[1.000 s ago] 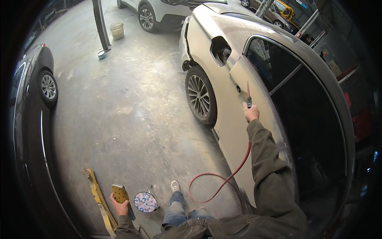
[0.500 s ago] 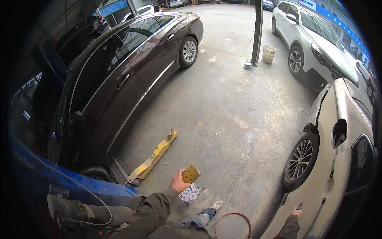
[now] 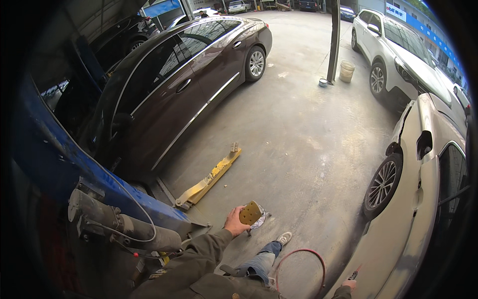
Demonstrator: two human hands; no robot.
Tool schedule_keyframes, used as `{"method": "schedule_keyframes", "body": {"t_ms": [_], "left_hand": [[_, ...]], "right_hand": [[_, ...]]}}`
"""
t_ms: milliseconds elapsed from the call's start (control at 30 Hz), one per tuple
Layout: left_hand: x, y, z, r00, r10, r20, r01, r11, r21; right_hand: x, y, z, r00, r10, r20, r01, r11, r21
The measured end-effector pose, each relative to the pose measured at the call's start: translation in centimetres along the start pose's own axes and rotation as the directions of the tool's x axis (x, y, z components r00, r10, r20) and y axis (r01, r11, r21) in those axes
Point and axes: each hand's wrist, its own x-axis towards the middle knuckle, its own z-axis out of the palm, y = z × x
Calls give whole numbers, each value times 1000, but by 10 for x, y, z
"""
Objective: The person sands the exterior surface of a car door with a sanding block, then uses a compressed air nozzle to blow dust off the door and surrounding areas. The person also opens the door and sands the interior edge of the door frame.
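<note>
My left hand (image 3: 236, 223) is raised in front of me, its fingers wrapped round a mustard-coloured sanding pad (image 3: 250, 213) with rows of holes. Behind the pad, a stool with a patterned round seat (image 3: 261, 222) is partly covered. At the lower right, my right hand (image 3: 350, 285) is closed on a small dark hand tool with a thin red tip (image 3: 354, 274). That hand is beside the lower flank of a beige car (image 3: 393, 239), whose paint looks dull and patchy; whether it touches the panel I cannot tell.
A red hose (image 3: 323, 264) loops on the floor near my foot. A yellow lift arm (image 3: 211, 177) extends from a blue lift post (image 3: 99, 172) beside a dark brown car (image 3: 199, 89). Farther off stand a pillar (image 3: 333, 47), a bucket (image 3: 347, 71), a small can (image 3: 323, 82) and a white car (image 3: 398, 50).
The view has turned, shifting the scene mostly rightward. My right hand, still gripping the tool, has come nearer me along the car. The left hand keeps the sanding pad, which now hides more of the stool.
</note>
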Motion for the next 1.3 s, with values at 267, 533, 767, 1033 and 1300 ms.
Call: {"method": "schedule_keyframes", "body": {"t_ms": [267, 533, 767, 1033, 1300], "left_hand": [[-68, -35, -32, 989, 4, 145, 12, 994, -112], [-67, -52, -26, 960, 5, 280, 21, 996, -90], [-59, -32, -2, 925, 102, 366, -61, 991, -123], [-40, -9, 19, 878, 177, 444, -111, 979, -170], [-16, -3, 27, 838, 211, 504, -132, 973, -189]], "right_hand": [[-106, 68, 15, 979, 193, -70, -171, 955, 243], [-173, 134, 35, 948, 309, 80, -318, 936, 152], [-245, 194, 63, 923, 380, 62, -385, 908, 164], [-303, 210, 57, 876, 481, 26, -464, 826, 320], [-333, 242, 52, 796, 584, -158, -472, 763, 441]]}}
